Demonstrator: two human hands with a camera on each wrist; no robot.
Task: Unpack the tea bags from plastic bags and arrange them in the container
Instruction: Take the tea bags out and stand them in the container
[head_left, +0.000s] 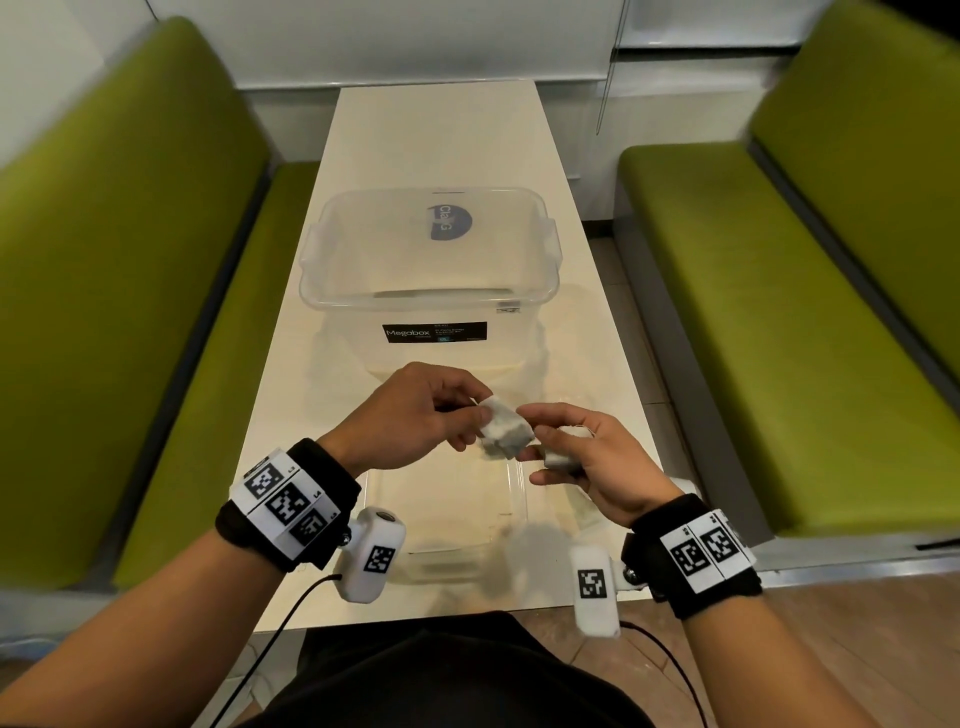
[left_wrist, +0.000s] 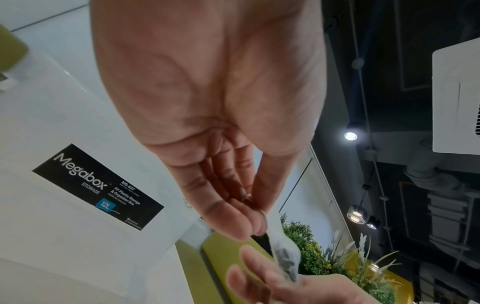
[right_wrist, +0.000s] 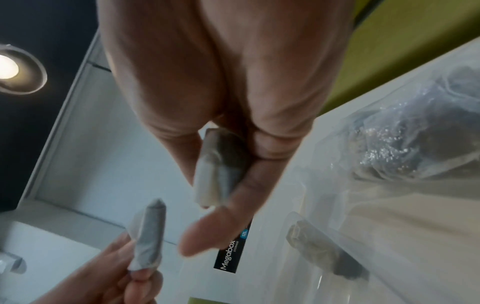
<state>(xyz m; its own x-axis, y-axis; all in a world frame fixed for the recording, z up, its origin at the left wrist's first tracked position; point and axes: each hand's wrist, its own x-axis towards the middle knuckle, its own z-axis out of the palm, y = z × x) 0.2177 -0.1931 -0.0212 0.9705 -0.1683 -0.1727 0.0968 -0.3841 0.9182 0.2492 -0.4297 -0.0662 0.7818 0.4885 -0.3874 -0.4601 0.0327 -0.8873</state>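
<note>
Above the near part of the table, my left hand (head_left: 475, 423) pinches a small stack of white tea bags (head_left: 505, 435) between thumb and fingers; the left wrist view shows that stack (left_wrist: 283, 254) edge-on. My right hand (head_left: 540, 457), just to its right, grips a second bundle of tea bags (head_left: 563, 460) in curled fingers, seen close in the right wrist view (right_wrist: 217, 164). The left hand's stack (right_wrist: 149, 236) sits close to the right thumb. The clear Megabox container (head_left: 550, 260) stands open behind the hands; only a blue label shows inside.
A clear plastic lid (head_left: 514, 499) lies flat on the cream table (head_left: 441, 135) under the hands. Crumpled clear plastic bags with tea bags (right_wrist: 415, 131) lie to the right beside the container, with another wrapped tea bag (right_wrist: 324, 246) nearby. Green benches (head_left: 130, 260) flank the table.
</note>
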